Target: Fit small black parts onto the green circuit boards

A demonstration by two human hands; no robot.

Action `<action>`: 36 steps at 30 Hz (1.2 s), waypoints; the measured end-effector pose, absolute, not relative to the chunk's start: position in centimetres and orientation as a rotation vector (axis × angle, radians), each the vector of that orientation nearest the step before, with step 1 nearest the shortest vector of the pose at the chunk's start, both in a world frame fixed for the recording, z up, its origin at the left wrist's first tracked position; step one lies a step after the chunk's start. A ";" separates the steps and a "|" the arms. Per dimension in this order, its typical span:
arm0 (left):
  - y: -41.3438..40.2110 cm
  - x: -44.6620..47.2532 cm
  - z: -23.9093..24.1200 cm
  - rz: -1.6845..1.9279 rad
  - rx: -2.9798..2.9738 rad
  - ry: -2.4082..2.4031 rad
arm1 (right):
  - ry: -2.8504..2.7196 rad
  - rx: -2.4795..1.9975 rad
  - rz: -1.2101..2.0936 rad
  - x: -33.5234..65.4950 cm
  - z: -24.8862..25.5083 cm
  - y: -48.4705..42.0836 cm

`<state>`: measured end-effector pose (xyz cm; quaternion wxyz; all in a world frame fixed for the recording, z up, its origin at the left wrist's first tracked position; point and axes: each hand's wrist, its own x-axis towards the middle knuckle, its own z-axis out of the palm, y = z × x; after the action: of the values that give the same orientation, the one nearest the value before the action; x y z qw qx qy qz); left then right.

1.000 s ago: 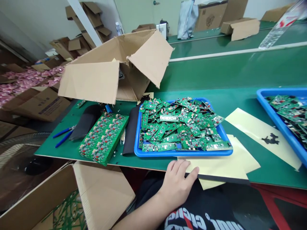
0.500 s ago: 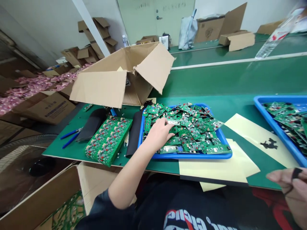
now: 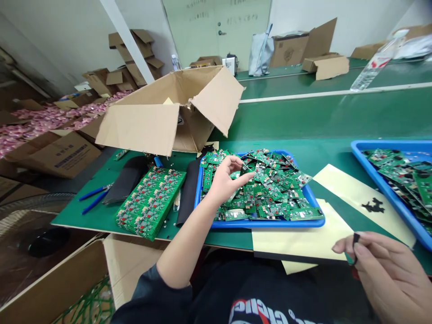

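Observation:
Over the near blue tray [image 3: 319, 219], which is heaped with small green circuit boards [image 3: 270, 184], my left hand [image 3: 227, 182] pinches one circuit board [image 3: 246, 169]. That board is tilted and partly hidden by the fingers. My right hand [image 3: 388, 263] is at the lower right, off the table's front edge, with a small black strip [image 3: 356, 243] between thumb and fingers. Cream backing sheets [image 3: 297, 236] lie under and beside the tray; one bears a cluster of black pieces [image 3: 373, 205].
Stacked uncut board panels [image 3: 151, 198], black sheets [image 3: 126, 180] and blue-handled pliers [image 3: 96, 197] lie to the left. An open cardboard box [image 3: 141, 126] stands behind. A second blue tray [image 3: 374, 164] of boards is at right, and a plastic bottle [image 3: 376, 67] leans farther back.
My left hand has lifted a circuit board from the pile, tilting it up between the fingers. My right hand has come further into view from the right, still holding the black strip.

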<state>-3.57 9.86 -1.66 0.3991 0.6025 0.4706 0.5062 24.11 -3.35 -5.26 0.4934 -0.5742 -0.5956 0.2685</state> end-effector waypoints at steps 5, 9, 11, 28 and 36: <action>7.4 -0.4 -1.6 1.345 0.986 1.090 | -1.457 -1.323 0.723 23.0 -5.0 -2.2; 4.4 1.6 -1.6 1.050 0.638 0.949 | -1.566 -1.281 0.679 22.1 -5.6 -2.4; 3.3 2.2 -1.6 0.950 0.473 0.895 | -1.618 -1.282 0.664 21.6 -5.3 -2.3; 0.0 4.0 -0.8 0.767 0.390 0.816 | -2.187 -1.135 0.513 21.4 -1.5 -0.7; -0.5 4.3 -1.1 0.760 0.530 0.753 | -2.368 -1.074 0.330 21.0 -0.5 0.0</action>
<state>4.28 -0.48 -1.13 0.8270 0.2495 0.3546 0.3578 20.99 -0.01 -0.48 0.2573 -0.3960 -0.8731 0.1215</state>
